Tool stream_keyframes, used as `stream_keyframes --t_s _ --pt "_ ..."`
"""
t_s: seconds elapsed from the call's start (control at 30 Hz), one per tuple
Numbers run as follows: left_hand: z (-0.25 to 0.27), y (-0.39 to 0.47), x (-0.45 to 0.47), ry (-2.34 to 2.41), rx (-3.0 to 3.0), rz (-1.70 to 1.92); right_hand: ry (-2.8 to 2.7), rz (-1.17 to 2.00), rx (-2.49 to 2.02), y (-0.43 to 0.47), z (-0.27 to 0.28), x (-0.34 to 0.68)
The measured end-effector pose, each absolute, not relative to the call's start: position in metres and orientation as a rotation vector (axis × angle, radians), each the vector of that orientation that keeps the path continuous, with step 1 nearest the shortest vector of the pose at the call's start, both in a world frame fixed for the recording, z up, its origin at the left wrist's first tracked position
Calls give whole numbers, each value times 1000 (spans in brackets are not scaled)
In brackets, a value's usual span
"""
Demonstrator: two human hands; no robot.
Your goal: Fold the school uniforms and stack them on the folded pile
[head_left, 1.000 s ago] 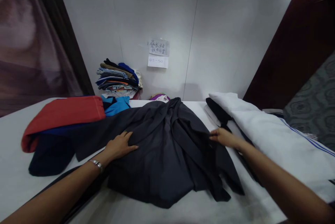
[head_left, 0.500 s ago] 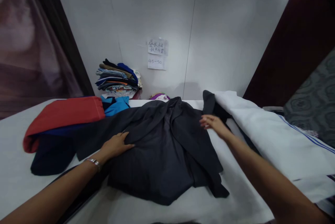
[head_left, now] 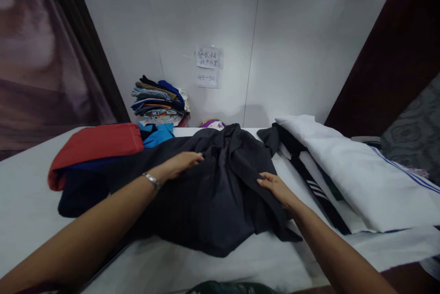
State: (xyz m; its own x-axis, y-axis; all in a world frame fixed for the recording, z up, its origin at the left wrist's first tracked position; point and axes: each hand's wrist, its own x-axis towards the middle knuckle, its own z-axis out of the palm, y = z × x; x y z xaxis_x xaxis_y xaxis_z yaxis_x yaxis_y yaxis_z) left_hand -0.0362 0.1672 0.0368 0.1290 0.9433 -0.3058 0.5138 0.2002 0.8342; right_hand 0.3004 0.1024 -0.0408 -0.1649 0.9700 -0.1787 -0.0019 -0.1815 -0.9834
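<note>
A dark grey jacket lies spread on the white-covered table, its front parted so the shiny lining shows. One sleeve stretches left, and the other bends up toward the right. My left hand, with a metal bracelet at the wrist, pinches cloth at the jacket's left front, near the collar. At the right front panel, the fingers of my right hand close on the edge of the cloth.
Folded red cloth lies at left over dark blue garments, with a bright blue piece beside it. White garments are piled at right. A clothes stack stands at the back, below handwritten sheets on the wall.
My left hand has moved up and right across the jacket and closed on its front. My right hand has come down from near the right sleeve onto the front panel.
</note>
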Motion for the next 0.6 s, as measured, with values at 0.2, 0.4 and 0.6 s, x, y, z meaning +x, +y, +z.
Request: stream_keyframes --t_s 0.2,0.4,0.6 --pt "-8 120 15 1136 1631 214 -856 1473 -1093 102 -22 295" --pt "-12 138 -17 1611 1979 427 -1404 1447 -1076 85 -27 271" --pt "-28 138 -78 2171 2131 191 -1625 477 -1536 102 -58 333"
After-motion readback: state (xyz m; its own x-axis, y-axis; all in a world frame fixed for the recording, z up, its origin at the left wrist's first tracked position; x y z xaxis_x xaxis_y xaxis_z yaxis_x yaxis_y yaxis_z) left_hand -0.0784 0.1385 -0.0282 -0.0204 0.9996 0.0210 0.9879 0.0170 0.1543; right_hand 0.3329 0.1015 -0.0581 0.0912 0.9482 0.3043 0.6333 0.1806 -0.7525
